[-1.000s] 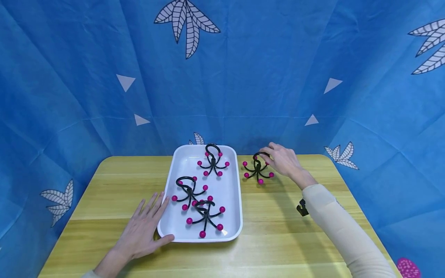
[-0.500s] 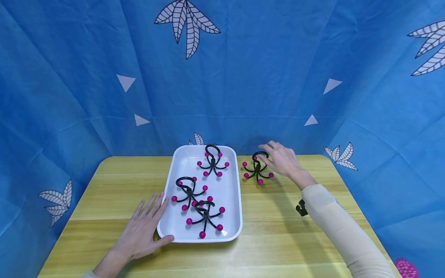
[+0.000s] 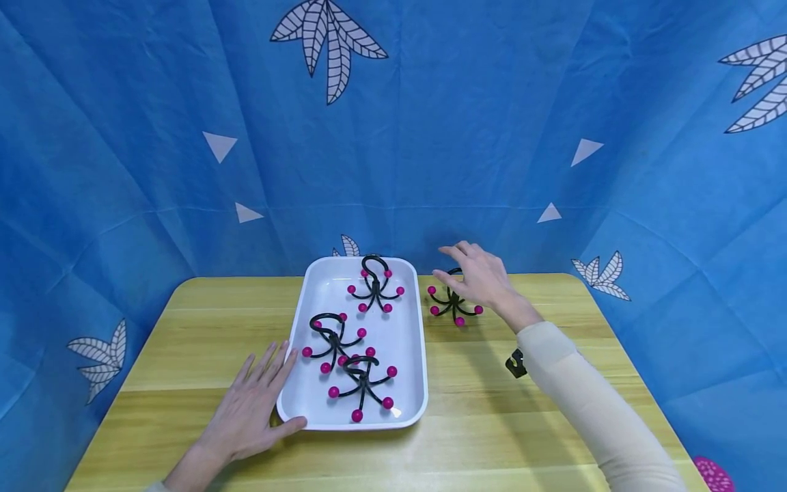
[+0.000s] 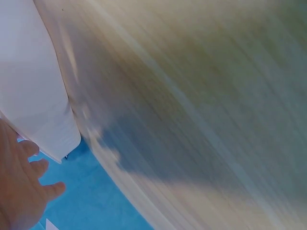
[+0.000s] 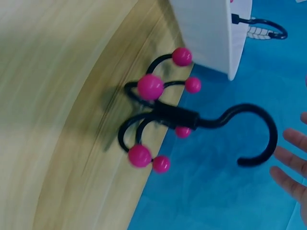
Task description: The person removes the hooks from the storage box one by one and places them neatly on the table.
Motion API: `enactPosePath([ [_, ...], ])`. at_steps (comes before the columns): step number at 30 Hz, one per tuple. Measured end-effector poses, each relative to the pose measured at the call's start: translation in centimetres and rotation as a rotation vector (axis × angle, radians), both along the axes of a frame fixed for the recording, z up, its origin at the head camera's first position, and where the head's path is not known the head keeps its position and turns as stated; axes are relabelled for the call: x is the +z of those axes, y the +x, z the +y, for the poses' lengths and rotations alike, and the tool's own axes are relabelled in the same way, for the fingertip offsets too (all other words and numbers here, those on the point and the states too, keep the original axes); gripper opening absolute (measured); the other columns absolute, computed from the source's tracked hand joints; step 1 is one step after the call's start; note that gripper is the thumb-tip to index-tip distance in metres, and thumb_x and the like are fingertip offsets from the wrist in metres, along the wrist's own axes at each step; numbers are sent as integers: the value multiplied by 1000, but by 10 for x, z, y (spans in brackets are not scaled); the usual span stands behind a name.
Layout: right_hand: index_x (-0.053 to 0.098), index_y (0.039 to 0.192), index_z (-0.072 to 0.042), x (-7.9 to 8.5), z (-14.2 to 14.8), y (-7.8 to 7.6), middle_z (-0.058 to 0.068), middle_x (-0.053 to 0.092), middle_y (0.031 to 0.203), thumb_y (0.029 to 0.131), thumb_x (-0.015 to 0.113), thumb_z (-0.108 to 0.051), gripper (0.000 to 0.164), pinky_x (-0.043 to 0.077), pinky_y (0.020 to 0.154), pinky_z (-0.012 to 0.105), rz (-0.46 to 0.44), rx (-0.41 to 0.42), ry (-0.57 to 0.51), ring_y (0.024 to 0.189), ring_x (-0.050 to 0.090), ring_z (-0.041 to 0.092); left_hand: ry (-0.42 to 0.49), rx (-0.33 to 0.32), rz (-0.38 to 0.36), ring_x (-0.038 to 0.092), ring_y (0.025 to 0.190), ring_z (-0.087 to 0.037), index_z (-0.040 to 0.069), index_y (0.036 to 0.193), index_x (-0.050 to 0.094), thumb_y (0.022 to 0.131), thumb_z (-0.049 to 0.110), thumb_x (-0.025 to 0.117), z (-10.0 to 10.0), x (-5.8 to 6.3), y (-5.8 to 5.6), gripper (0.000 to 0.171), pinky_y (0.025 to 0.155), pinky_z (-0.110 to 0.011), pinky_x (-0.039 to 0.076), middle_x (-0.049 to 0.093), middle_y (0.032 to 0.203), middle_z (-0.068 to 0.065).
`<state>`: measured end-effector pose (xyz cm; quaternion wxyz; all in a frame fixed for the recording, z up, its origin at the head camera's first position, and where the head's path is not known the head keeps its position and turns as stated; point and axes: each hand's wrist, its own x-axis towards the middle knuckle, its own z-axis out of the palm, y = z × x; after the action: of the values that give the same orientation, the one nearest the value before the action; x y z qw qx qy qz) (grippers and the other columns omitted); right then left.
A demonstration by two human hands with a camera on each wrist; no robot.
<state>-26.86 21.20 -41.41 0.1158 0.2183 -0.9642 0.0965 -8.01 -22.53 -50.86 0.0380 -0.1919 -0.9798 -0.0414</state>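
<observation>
A black hanger hook (image 5: 175,115), with several curved prongs tipped by pink balls, stands on the table right of a white tray (image 3: 421,355). My right hand (image 3: 482,277) is just above it with fingers extended, covering part of its crook in the head view. In the right wrist view the fingertips (image 5: 283,175) lie beside the crook without gripping it. Three like hooks are in the tray: one at the back (image 3: 376,287), one at the middle left (image 3: 333,336) and one in front (image 3: 364,379). My left hand (image 3: 249,403) lies spread, fingers and thumb at the tray's left front edge.
The wooden table (image 3: 492,437) has rounded back corners. A blue cloth (image 3: 455,137) with leaf prints hangs behind it and down both sides. A small black clip-like piece (image 3: 516,363) shows beside the right sleeve (image 3: 590,403).
My right hand first had its fingers at the hook's crook. It has since let go and moved slightly left and up. The hook stands where it was, and my left hand has stayed put.
</observation>
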Motion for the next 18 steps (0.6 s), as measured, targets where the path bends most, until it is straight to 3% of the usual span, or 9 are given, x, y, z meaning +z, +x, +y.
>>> enactPosePath([
  [18, 65, 143, -18, -6, -56, -9, 9, 69, 134, 102, 58, -56, 56, 64, 88, 49, -21, 20, -121, 121, 67, 31, -3, 8, 6, 27, 163, -40, 12, 167, 31, 83, 87, 57, 1, -1, 0, 115, 132, -63, 23, 27, 176, -13],
])
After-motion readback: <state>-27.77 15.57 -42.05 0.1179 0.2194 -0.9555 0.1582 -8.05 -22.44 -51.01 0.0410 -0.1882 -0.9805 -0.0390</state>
